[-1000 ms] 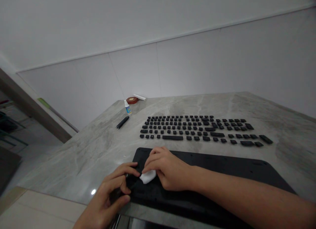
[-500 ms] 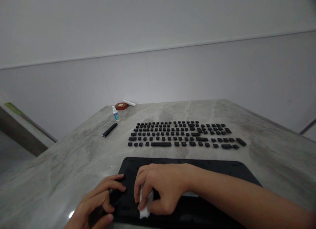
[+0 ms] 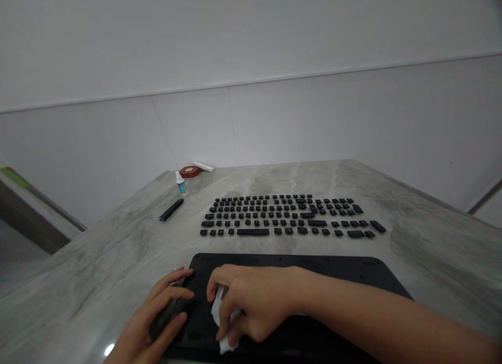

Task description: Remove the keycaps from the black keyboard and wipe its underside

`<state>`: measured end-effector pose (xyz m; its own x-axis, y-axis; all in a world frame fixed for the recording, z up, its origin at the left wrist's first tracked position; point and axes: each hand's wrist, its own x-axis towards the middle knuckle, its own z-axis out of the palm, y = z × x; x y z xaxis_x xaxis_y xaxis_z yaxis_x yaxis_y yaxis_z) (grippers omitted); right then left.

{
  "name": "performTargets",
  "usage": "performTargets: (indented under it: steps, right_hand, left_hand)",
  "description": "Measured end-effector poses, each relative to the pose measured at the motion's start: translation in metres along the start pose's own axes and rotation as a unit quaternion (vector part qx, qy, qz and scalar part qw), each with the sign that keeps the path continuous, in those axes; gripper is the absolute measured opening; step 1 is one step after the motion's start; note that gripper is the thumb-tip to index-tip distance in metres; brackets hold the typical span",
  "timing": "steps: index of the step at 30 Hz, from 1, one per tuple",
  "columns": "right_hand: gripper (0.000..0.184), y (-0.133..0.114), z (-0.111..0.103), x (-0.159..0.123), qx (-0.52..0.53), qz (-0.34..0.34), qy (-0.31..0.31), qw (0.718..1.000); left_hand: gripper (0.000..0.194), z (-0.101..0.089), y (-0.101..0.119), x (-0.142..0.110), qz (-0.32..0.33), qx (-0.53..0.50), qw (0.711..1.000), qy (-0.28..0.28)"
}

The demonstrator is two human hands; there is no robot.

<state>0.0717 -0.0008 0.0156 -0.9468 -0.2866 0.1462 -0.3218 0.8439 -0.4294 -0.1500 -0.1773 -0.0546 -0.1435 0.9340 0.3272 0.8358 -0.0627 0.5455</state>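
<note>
A black keyboard body [image 3: 325, 262] lies underside up at the table's near edge. My right hand [image 3: 251, 304] is closed around a crumpled white tissue [image 3: 217, 307] and presses it against the left part of that black surface. Fingers apart, my left hand [image 3: 157, 317] rests its fingertips on the left edge of the keyboard body. Beyond it, loose black keycaps [image 3: 253, 231] lie on the table in keyboard-like rows. My right forearm covers much of the keyboard body's middle and right.
The grey marbled table [image 3: 117, 259] reaches back to a pale wall. At the back left stand a small white spray bottle [image 3: 181, 184], a reddish-brown box [image 3: 190, 171] and a white strip [image 3: 203, 166]. A dark slim tool [image 3: 171, 210], perhaps tweezers, lies in front of them.
My right hand and the tissue have shifted slightly left on the keyboard body. My left hand's fingers have spread and its thumb has moved onto the edge. The camera view has tilted slightly.
</note>
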Motion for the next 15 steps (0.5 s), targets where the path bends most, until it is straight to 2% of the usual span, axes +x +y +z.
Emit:
performTargets:
  steps: [2, 5, 7, 9, 12, 15]
  right_hand:
    - [0.018, -0.007, -0.003, -0.002, -0.03, 0.027, 0.004, 0.999]
    - [0.02, -0.017, -0.008, -0.003, -0.083, 0.071, 0.001, 0.994]
    - [0.021, -0.021, -0.012, -0.001, -0.095, 0.074, -0.022, 0.992]
    - [0.019, -0.022, -0.015, 0.002, -0.097, 0.053, -0.054, 0.992]
    - [0.019, -0.02, -0.017, 0.006, -0.123, 0.033, -0.074, 0.989]
    - [0.019, -0.012, -0.008, 0.006, -0.172, 0.02, -0.066, 0.983]
  left_hand:
    - [0.028, 0.002, -0.002, -0.001, 0.022, 0.024, 0.999, -0.005]
    - [0.044, 0.007, -0.01, -0.002, 0.121, 0.073, 0.99, -0.022]
    - [0.061, 0.009, -0.009, 0.001, 0.174, 0.096, 0.979, -0.052]
    - [0.077, 0.008, -0.001, 0.01, 0.194, 0.118, 0.968, -0.104]
    - [0.09, -0.002, 0.016, 0.038, 0.219, 0.147, 0.947, -0.185]
    - [0.089, -0.017, 0.024, 0.081, 0.213, 0.128, 0.938, -0.24]
